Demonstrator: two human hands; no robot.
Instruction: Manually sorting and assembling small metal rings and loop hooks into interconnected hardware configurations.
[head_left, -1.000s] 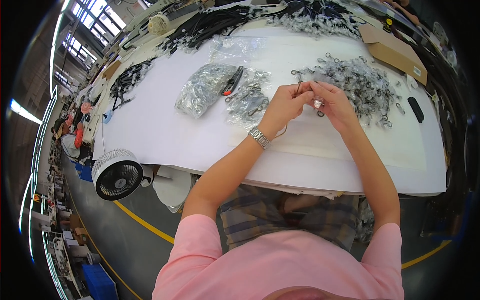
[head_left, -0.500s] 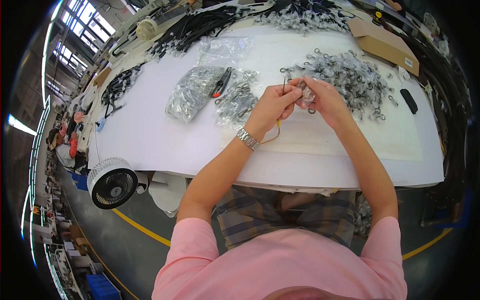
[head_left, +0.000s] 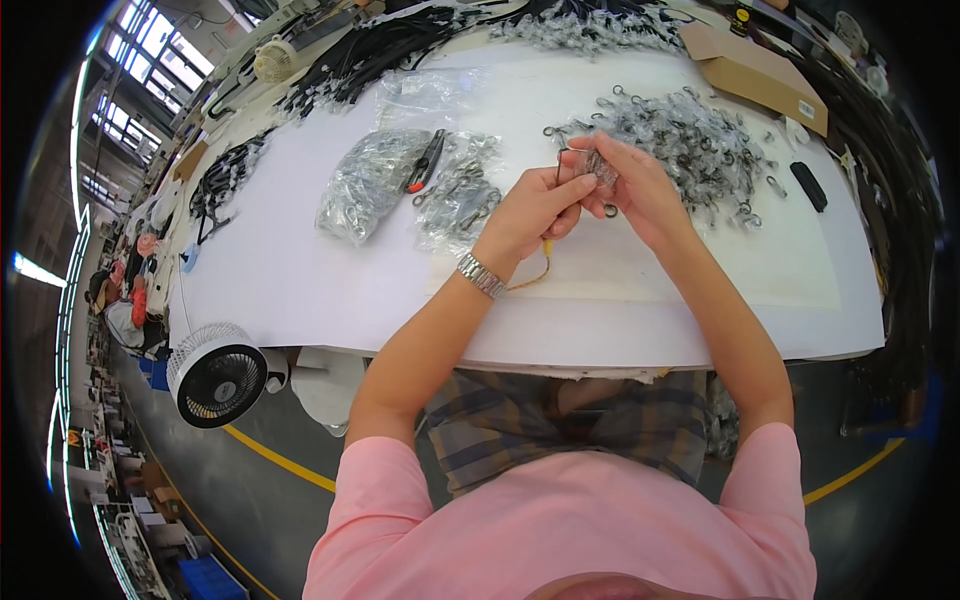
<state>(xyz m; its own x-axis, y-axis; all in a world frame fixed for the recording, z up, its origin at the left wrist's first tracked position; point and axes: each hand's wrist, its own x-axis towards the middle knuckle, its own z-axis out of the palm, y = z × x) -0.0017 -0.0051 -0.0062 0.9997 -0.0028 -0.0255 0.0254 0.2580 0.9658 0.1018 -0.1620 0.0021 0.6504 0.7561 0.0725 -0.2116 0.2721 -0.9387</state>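
Note:
My left hand [head_left: 532, 212], with a metal watch on the wrist, is closed round a thin dark metal tool [head_left: 561, 163]. A yellow cord [head_left: 547, 262] hangs below that hand; the tool's exact kind is hidden by my fingers. My right hand [head_left: 648, 195] pinches a small clear plastic-wrapped metal piece [head_left: 600, 170] against the left fingertips. Just beyond the hands spreads a heap of plastic-wrapped metal snap hooks [head_left: 690, 150]. A dark ring [head_left: 610, 210] shows just below the right fingers.
Left of my hands lie a full clear plastic bag [head_left: 370, 190], a red-and-black cutter [head_left: 427, 162] and a second bag of hooks [head_left: 462, 195]. A cardboard box [head_left: 755, 80] and black object [head_left: 809, 187] are at right. Black straps [head_left: 375, 55] line the back. A fan [head_left: 222, 380] stands left.
The view has shifted slightly. My fingers have turned the wrapped piece a little, and the left thumb now lies across it. Both hands stay together.

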